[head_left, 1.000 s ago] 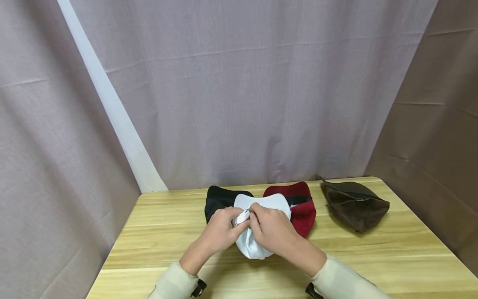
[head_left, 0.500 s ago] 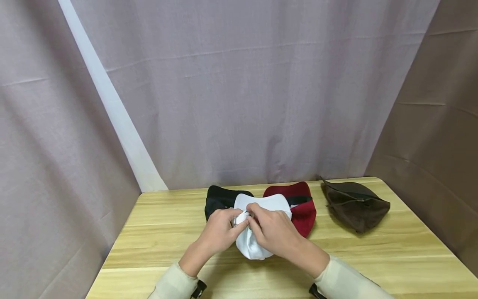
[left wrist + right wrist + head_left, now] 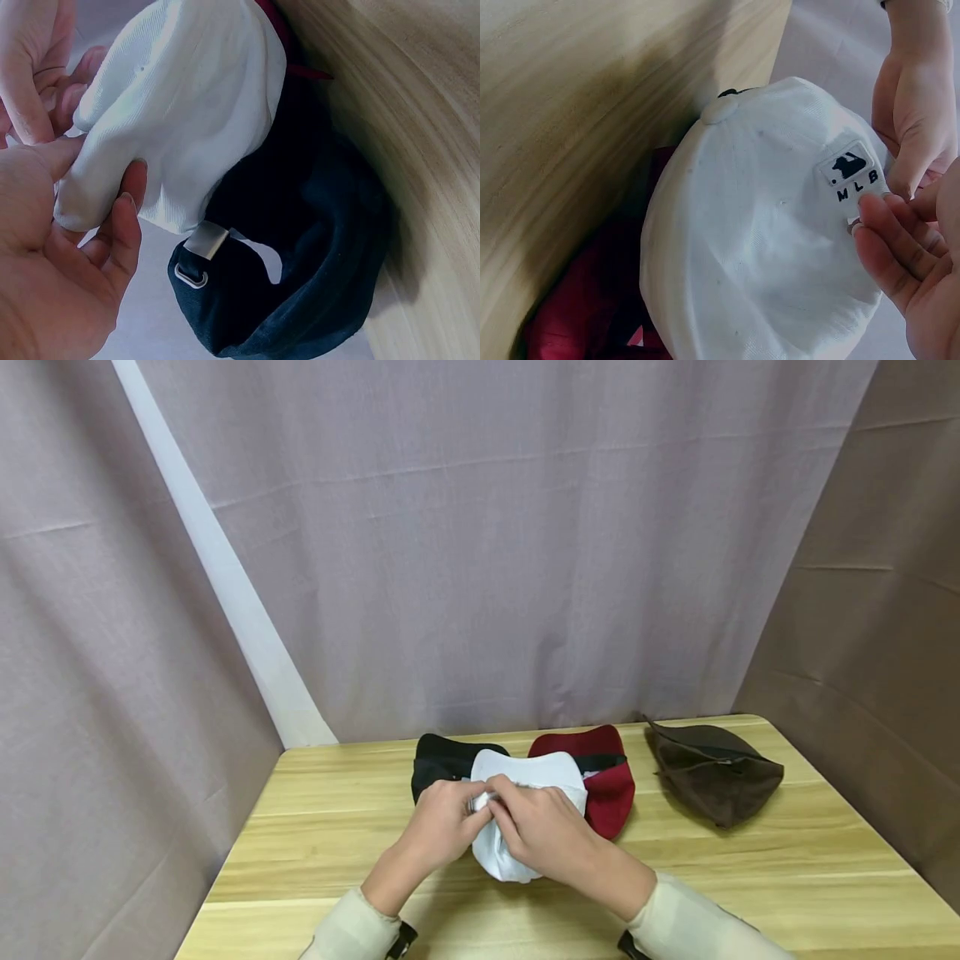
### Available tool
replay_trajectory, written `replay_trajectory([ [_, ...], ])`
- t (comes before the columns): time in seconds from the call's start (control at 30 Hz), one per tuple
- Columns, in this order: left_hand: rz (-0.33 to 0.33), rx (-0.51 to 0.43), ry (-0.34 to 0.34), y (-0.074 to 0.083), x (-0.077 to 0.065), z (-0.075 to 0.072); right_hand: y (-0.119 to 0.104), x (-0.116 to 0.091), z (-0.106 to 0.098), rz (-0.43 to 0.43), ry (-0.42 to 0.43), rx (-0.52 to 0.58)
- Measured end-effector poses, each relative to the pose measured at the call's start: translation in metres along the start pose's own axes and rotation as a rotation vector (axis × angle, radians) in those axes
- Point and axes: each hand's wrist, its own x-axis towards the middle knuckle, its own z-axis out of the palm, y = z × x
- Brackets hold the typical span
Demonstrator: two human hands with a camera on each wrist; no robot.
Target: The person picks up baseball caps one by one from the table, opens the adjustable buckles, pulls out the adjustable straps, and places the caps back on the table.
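Note:
A white baseball cap (image 3: 532, 767) lies in the middle of the group of caps, its brim pointing away from me. My left hand (image 3: 438, 821) grips the left part of its back strap between thumb and fingers. From the other side my right hand (image 3: 553, 833) pinches the same strap, fingertips close against the left ones. Metal of the strap's buckle is mostly covered by the fingers. In the right wrist view the crown (image 3: 757, 217) shows a black-and-white patch (image 3: 846, 163) with the letters MLB right beside the right fingertips. The left wrist view shows the left fingers (image 3: 124, 240) curled round white fabric.
A black cap (image 3: 442, 756) with a metal strap clasp (image 3: 206, 240) sits behind the white one on the left. A red cap (image 3: 611, 797) lies behind it on the right. Farther right is a dark brown cap (image 3: 716, 785) on the wooden table (image 3: 322, 827). Curtains hang behind.
My right fingertips have shifted slightly left, up against the left ones. The piece of white strap that showed between the hands is now largely covered. The other caps have stayed put.

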Motion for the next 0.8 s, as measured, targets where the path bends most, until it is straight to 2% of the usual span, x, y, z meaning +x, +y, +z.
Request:
replay_trajectory([
  [0.17, 0.024, 0.034, 0.037, 0.0, 0.003, 0.001, 0.001, 0.0, 0.002, 0.005, 0.033, -0.022],
  [0.33, 0.013, 0.055, 0.028, 0.001, 0.005, 0.001, 0.002, -0.001, 0.004, -0.002, 0.056, -0.04],
  [0.57, 0.004, 0.063, 0.024, 0.001, 0.006, 0.004, 0.002, -0.001, 0.002, 0.023, -0.019, -0.036],
  [0.67, -0.004, 0.057, 0.017, 0.001, 0.006, 0.008, 0.0, 0.001, -0.001, 0.091, -0.087, 0.006],
  [0.8, -0.011, 0.048, 0.012, -0.001, 0.009, 0.013, -0.006, 0.007, -0.004, 0.256, -0.178, 0.13],
])
